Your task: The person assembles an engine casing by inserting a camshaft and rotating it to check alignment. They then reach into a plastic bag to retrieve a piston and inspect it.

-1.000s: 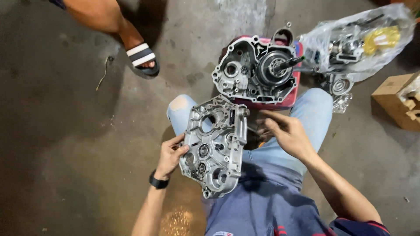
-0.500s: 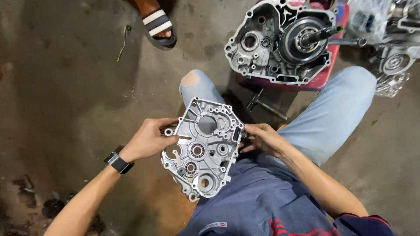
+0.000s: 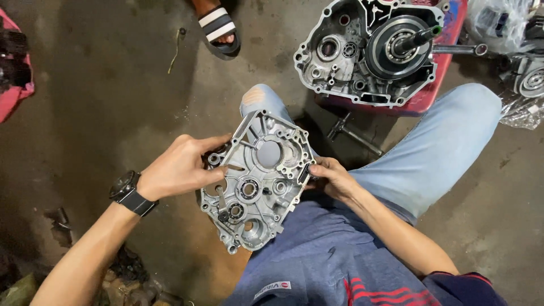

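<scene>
- Head view: the person sits on a stained concrete floor (image 3: 102, 102), knees up, in light blue jeans (image 3: 430, 153).
- Silver crankcase half (image 3: 258, 184) is held up over the lap, between both hands, inner face toward the camera, bearings and bores showing, tilted a bit.
- Left hand (image 3: 178, 170) clasps the casting's left edge, fingers wrapped over the rim, thumb on top; black wristwatch (image 3: 129, 192) on that wrist.
- Right hand (image 3: 331, 178) pinches the casting's right edge, fingers closed on it.
- Beyond the knees, a second crankcase half (image 3: 351, 62) with a clutch and shaft (image 3: 405, 45) lies on a red tray (image 3: 439, 85), well apart from the held casting.
- A metal tool (image 3: 354, 133) lies on the floor between the legs.
- Another person's foot in a striped black-and-white sandal (image 3: 218, 28) is at the top edge.
- Plastic-bagged engine parts (image 3: 518, 68) sit at far right.
</scene>
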